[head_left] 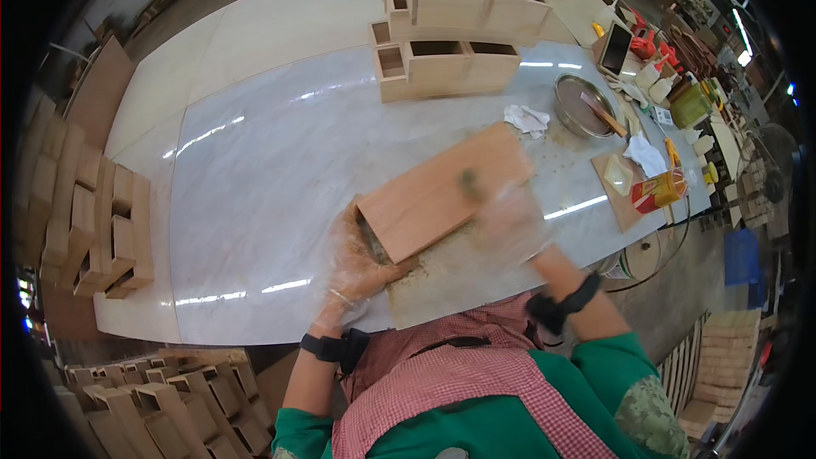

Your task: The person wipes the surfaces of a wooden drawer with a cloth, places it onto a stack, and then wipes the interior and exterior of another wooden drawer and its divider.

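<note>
A reddish-brown wooden box (429,200) is tilted above the near edge of the table, its broad flat face turned up. My left hand (361,268), in a clear plastic glove, grips the box's left end, where a dark hollow shows. My right hand (510,225), also gloved in clear plastic, is smeared by motion beside the box's right side; its fingers cannot be made out. A blurred dark spot marks the upper face of the box. Under it lies a stained brownish sheet (442,285) with dark crumbs.
Pale wooden drawer boxes (459,68) are stacked at the far side. To the right stand a metal bowl (578,110) with a wooden-handled brush, a crumpled white cloth (527,120) and a red-yellow can (657,193). More wooden boxes (119,229) are piled at the left.
</note>
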Available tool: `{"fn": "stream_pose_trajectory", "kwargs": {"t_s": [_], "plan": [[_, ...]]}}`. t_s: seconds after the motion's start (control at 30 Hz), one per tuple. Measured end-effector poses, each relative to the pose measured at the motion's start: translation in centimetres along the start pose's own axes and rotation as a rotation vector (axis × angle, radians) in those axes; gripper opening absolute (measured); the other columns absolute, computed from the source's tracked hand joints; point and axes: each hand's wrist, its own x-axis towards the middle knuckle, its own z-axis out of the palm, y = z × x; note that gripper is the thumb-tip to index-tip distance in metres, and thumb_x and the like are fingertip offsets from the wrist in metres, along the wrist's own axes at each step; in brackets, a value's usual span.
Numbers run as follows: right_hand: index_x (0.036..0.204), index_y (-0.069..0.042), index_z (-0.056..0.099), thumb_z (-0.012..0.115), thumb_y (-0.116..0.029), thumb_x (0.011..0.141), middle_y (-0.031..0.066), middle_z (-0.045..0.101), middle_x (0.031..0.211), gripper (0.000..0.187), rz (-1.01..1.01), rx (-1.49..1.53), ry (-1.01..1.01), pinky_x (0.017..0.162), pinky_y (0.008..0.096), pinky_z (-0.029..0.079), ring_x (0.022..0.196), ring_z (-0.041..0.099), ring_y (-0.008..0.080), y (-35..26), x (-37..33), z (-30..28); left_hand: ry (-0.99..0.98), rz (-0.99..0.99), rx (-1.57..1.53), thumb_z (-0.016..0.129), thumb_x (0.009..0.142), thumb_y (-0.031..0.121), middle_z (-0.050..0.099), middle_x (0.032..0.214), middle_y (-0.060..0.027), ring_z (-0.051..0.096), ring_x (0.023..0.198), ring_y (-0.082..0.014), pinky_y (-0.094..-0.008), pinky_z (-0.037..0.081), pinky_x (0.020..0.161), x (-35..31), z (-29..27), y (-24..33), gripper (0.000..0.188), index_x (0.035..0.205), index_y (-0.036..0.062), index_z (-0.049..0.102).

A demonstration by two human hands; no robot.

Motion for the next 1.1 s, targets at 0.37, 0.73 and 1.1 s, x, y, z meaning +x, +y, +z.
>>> {"fn": "stream_pose_trajectory", "kwargs": {"t_s": [0.37, 0.73, 1.1], "plan": [[0.083, -0.008, 0.06, 0.056, -0.018, 0.076, 0.0128, 0.06, 0.073, 0.013, -0.134, 0.582, -0.061, 0.059, 0.0425, 0.048, 0.068, 0.06, 0.0307, -5.1, 5.0, -2.2, 0.09, -0.016, -0.356, 0.088, 0.054, 0.01, 0.044, 0.128, -0.0092, 0.046, 0.119, -0.0221, -0.036, 0.041, 0.102, -0.6, 1.3, 1.4, 0.103, 0.136, 0.0037, 0.027], [0.099, -0.005, 0.062, 0.057, -0.024, 0.081, 0.0103, 0.06, 0.078, 0.027, 0.087, 0.364, 0.129, 0.057, 0.037, 0.049, 0.066, 0.06, 0.0257, 0.4, -0.1, 0.1, 0.137, 0.049, -0.191, 0.085, 0.055, 0.009, 0.054, 0.11, -0.0075, 0.054, 0.106, -0.0183, -0.0328, 0.044, 0.096, 0.1, 1.2, 2.5, 0.076, 0.118, 0.0006, 0.044], [0.096, -0.008, 0.063, 0.055, -0.024, 0.084, 0.0123, 0.063, 0.083, 0.021, 0.326, 0.309, 0.006, 0.067, 0.0369, 0.051, 0.08, 0.063, 0.0255, 8.2, 1.6, 3.8, 0.106, 0.058, -0.071, 0.086, 0.056, 0.009, 0.056, 0.109, -0.0065, 0.055, 0.105, -0.0165, -0.0323, 0.045, 0.095, 0.4, 0.8, 2.7, 0.073, 0.116, 0.0018, 0.045]]}}
